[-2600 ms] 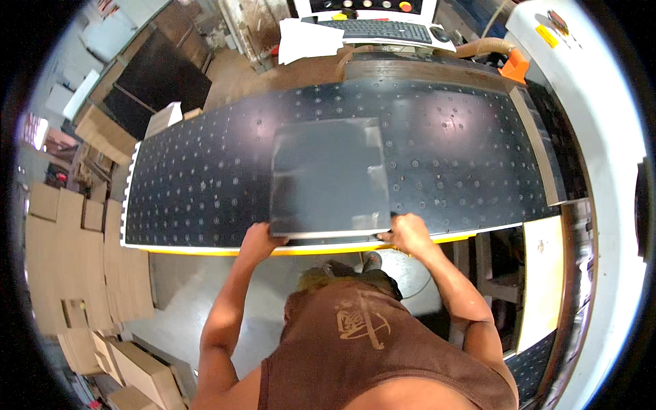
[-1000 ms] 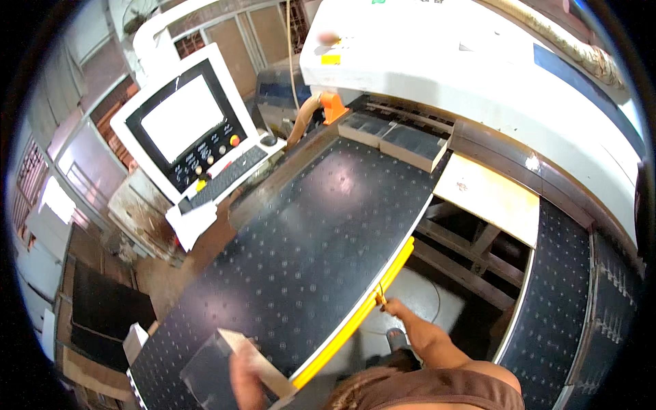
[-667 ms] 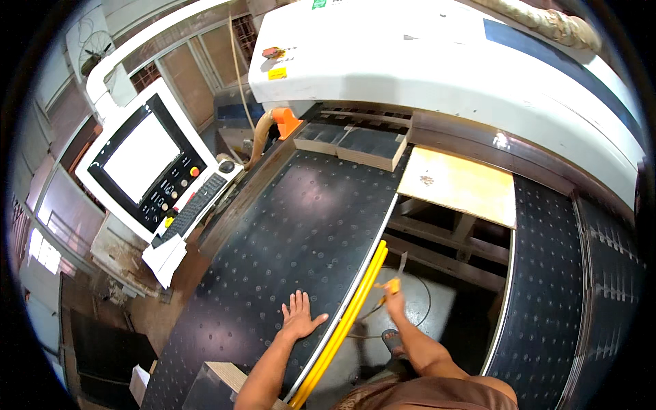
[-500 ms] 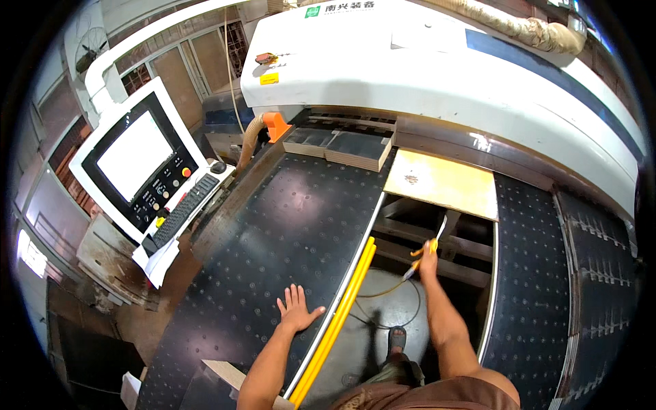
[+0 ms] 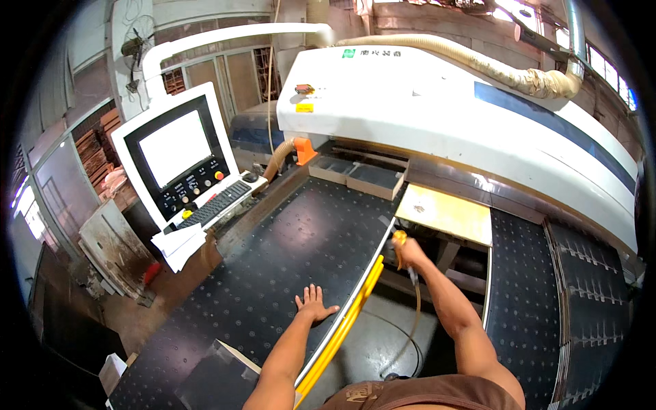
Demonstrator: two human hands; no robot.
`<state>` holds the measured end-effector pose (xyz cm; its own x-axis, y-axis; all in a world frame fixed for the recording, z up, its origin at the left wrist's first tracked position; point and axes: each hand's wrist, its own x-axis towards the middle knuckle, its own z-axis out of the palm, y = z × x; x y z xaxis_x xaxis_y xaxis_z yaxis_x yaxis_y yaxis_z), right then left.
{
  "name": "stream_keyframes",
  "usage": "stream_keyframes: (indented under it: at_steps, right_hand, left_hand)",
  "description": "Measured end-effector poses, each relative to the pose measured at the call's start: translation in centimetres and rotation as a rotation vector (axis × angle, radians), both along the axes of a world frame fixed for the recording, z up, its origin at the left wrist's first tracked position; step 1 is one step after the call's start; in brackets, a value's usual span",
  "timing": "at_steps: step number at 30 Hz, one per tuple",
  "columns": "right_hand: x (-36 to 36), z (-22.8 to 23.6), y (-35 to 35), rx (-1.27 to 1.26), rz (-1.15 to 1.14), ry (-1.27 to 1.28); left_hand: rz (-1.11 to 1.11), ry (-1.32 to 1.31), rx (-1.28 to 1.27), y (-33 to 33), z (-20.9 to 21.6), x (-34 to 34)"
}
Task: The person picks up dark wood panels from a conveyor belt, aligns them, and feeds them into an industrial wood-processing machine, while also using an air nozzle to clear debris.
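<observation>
My left hand (image 5: 315, 305) lies flat on the black dotted table (image 5: 273, 263), its fingers spread and nothing in them. It rests just left of the table's pale edge strip. My right hand (image 5: 412, 253) is wrapped round an orange-yellow air blow gun (image 5: 399, 238) and reaches out over the gap beside the table. The gun's thin nozzle looks blurred and points toward the table's far right edge. From the grip a hose (image 5: 417, 301) hangs down into the gap. Two yellow rails (image 5: 339, 329) run along the table edge, between my hands.
Behind the table stands a big white machine housing (image 5: 383, 96). Grey panels (image 5: 372, 179) lie at its foot. A control console (image 5: 175, 157) with keyboard is on the left. A wooden board (image 5: 447, 213) bridges the far gap; another dotted table (image 5: 517, 273) is right. A dark panel (image 5: 222, 374) lies near my left forearm.
My right hand has lifted the air gun from low in the gap, moving it left and turning the nozzle toward the table. My left hand stays flat on the table. The view has tilted up.
</observation>
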<state>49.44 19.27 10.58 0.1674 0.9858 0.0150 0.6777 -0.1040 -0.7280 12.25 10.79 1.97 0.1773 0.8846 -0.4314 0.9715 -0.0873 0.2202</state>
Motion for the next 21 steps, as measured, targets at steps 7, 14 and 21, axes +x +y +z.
stream_keyframes:
  at_steps: [7, 14, 21]
  right_hand:
    - [-4.7, -1.8, -3.5, -0.119, 0.137, 0.161]
    - [3.0, -15.8, -4.6, 0.049, 0.180, -0.450]
    - [-9.4, -24.1, -3.8, -0.192, -0.322, 0.618]
  left_hand:
    - [-0.022, -0.052, 0.003, -0.8, -0.3, -1.0]
    - [-0.093, -0.187, 0.025, 0.0, -0.3, 1.2]
    - [0.042, 0.025, -0.010, -2.2, -0.7, -5.1]
